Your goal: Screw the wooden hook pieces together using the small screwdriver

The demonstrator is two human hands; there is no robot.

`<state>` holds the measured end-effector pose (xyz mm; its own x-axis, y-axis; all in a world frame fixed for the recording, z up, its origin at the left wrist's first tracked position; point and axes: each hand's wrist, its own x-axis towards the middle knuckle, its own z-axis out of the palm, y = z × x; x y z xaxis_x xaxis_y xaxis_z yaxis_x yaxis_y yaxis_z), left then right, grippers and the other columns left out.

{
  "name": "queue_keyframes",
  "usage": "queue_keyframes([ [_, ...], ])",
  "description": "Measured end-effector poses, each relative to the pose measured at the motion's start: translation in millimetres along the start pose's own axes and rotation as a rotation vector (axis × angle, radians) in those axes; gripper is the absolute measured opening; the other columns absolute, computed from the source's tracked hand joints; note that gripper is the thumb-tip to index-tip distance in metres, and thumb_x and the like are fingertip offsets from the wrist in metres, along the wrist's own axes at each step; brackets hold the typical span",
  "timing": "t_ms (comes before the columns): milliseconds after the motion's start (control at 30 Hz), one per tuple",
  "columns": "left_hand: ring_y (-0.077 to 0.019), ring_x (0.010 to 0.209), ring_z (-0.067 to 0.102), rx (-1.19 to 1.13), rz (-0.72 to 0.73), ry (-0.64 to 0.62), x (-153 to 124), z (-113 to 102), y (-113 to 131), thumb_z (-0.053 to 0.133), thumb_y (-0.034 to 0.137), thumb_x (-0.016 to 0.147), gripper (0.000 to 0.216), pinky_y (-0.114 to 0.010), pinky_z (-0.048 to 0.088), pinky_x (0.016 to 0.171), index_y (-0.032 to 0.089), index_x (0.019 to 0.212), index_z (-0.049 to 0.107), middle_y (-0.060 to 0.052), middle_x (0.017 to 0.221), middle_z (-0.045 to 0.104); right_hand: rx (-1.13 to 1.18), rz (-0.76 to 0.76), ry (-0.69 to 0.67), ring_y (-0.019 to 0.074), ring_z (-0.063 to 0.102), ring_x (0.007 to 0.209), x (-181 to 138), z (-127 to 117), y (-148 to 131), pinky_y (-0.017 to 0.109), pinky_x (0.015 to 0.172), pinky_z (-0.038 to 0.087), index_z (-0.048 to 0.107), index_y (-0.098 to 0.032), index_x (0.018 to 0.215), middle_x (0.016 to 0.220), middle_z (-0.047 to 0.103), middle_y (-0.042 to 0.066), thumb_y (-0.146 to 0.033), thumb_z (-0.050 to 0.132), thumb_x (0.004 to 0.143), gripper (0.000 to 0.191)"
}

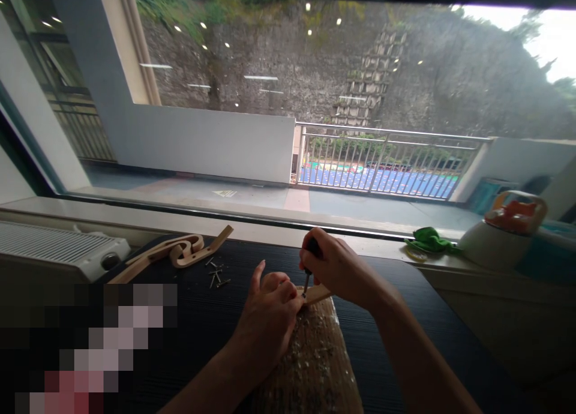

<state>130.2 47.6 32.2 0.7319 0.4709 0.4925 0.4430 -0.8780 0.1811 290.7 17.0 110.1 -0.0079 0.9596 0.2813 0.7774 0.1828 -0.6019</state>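
My right hand (338,263) is closed round the dark handle of a screwdriver (308,277), its shaft pointing down. The tip meets a pale wooden piece (317,293) at the far end of a rough wooden board (315,360). Pressed against that piece's left end, my left hand (272,303) has its thumb and fingers bent around it, with one finger raised. Whatever lies under those fingertips is hidden. To the left, several screws (218,276) lie scattered on the dark table (189,336), near curved wooden pieces (191,255).
Beyond the table runs a window sill (270,227) under a large window. A green cloth (428,240) and a white rounded container (486,243) stand on the sill at right. A white radiator (58,249) is at left. Part of the lower left is pixelated.
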Motion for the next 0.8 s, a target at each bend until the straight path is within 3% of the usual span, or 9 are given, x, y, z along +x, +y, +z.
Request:
queue_keyframes([
  [800,-0.0228,0.103,0.049,0.004,0.008,-0.012,-0.2,-2.4,1.3,0.054,0.007,0.076,0.028,-0.06,0.011,0.108,0.025,0.095,0.066,-0.001,0.089,0.064,-0.002,-0.007,-0.009,0.0079,0.049,0.055,0.1,1.9,-2.2,0.023,0.053,0.034,0.05,-0.02,0.085,0.075,0.062,0.0,-0.023,0.042,0.083,0.008],
])
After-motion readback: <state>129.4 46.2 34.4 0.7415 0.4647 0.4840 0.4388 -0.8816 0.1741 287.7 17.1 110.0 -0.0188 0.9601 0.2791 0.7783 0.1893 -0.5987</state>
